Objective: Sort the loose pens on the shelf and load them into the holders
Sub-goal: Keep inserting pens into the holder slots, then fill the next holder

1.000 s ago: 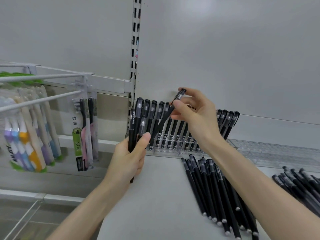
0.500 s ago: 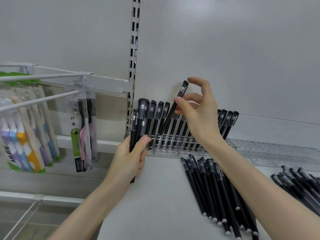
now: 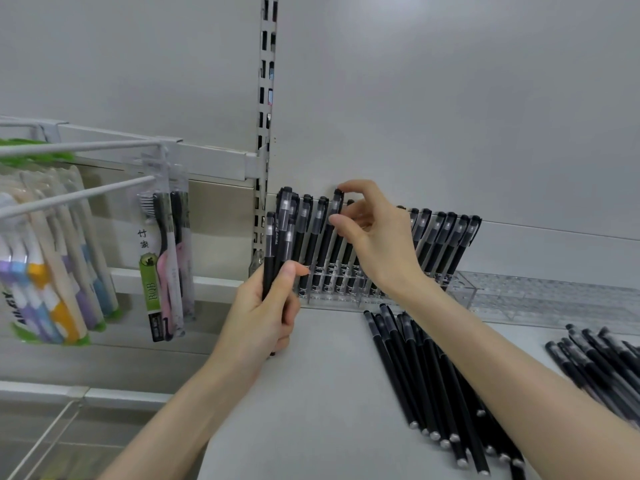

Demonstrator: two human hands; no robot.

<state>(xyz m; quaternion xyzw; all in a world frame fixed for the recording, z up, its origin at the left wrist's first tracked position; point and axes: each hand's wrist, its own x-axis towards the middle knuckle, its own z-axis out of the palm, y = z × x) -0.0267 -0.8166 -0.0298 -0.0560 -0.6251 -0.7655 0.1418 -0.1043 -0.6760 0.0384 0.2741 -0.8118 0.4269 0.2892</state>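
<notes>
Loading step. Right hand (image 3: 375, 240) grip pinches one pen (image 3: 327, 247) at the cap, and it looks partly slotted in the clear holder (image 3: 464, 289) on the far side of the shelf (image 3: 311, 393). Left hand (image 3: 263, 313) grip wraps the spare pens (image 3: 277, 244). Next: seat, release, feed another.

Left hand (image 3: 259, 313) raised, forearm reaching up from lower left; fingers and thumb curled round a bundle of pens (image 3: 277, 237), held upright. Right hand (image 3: 381, 247) higher, forearm entering from lower right, with thumb and forefinger pinching the top of one pen (image 3: 334, 209), other fingers loosely arched.
</notes>
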